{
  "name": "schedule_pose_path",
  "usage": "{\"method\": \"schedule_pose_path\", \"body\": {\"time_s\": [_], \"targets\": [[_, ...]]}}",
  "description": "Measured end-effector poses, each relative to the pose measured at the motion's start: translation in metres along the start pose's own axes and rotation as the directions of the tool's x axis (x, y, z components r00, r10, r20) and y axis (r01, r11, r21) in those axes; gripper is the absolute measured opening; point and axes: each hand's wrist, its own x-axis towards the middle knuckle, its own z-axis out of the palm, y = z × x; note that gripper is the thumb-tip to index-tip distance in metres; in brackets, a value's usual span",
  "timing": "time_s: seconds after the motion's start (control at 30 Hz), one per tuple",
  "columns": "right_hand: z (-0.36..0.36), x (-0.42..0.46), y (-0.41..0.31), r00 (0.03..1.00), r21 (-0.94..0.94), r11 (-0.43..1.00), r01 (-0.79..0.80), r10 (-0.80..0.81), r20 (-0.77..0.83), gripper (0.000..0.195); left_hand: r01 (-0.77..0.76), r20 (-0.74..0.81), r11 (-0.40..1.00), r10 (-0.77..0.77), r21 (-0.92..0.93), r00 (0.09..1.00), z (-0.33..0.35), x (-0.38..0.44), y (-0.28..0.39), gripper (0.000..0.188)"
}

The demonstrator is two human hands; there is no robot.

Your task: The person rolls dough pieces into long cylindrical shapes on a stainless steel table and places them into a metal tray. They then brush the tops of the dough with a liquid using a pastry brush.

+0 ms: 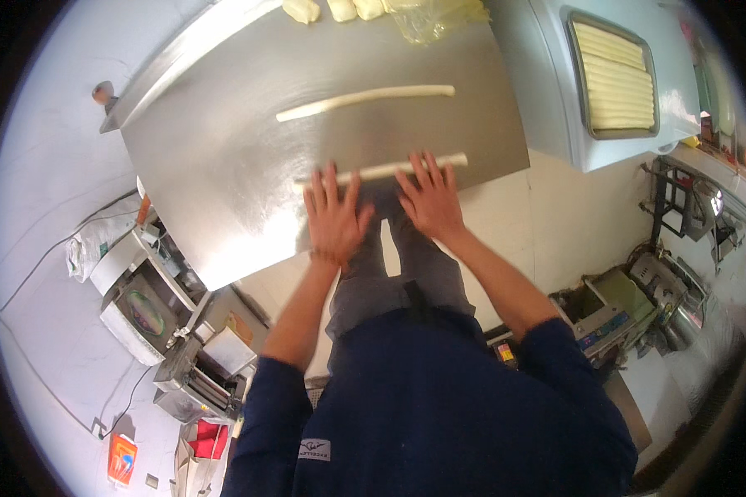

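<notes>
A long thin rope of dough [379, 171] lies along the near edge of the stainless steel table [224, 143]. Spread flat, my left hand [337, 220] rests its fingers over the rope's left part. My right hand [432, 199] lies the same way over its right part, fingers apart. The rope's two ends show beyond the hands. Farther back on the steel, a second dough rope [367, 100] lies roughly parallel and touches neither hand. Several thick dough pieces [342, 9] sit at the table's far edge, beside and partly under a clear yellowish plastic sheet [429, 25].
To the right, a metal tray [625, 133] filled with rows of dough ropes stands on a white chest-like appliance [553, 93]. A raised steel rim [180, 56] runs along the table's left side. Shelves with equipment [161, 298] stand at lower left; metal machines [653, 279] are at right.
</notes>
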Motion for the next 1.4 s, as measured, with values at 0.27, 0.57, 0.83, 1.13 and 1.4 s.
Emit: {"method": "schedule_pose_path", "body": {"time_s": [0.27, 0.57, 0.83, 1.13, 1.4], "targets": [[-0.053, 0.176, 0.070, 0.906, -0.220, 0.973, -0.064, -0.035, -0.421, 0.068, 0.061, -0.262, 0.997, -0.047, 0.046, 0.964, -0.051, 0.197, -0.048, 0.073], [-0.062, 0.064, -0.013, 0.847, 0.600, 0.796, -0.080, 0.372, -0.380, 0.044, 0.435, 0.058, 0.642, -0.520, -0.632, 0.852, -0.133, 0.366, -0.082, 0.053], [-0.087, 0.108, -0.038, 0.741, 0.816, -0.577, 0.041, 0.566, 0.362, 0.045, 0.034, 0.030, 0.041, -0.087, -0.999, 0.996, -0.091, 0.144, 0.015, 0.040], [-0.166, 0.098, -0.031, 0.864, 0.919, -0.347, 0.187, 0.503, 0.014, 0.065, -0.295, -0.300, 0.366, 0.044, -0.883, 0.953, -0.167, 0.069, 0.164, 0.089], [-0.168, 0.086, -0.020, 0.843, 0.918, -0.039, 0.395, 0.412, -0.345, 0.069, -0.308, -0.294, 0.302, 0.093, -0.902, 0.951, -0.194, 0.054, 0.195, 0.103]]}}
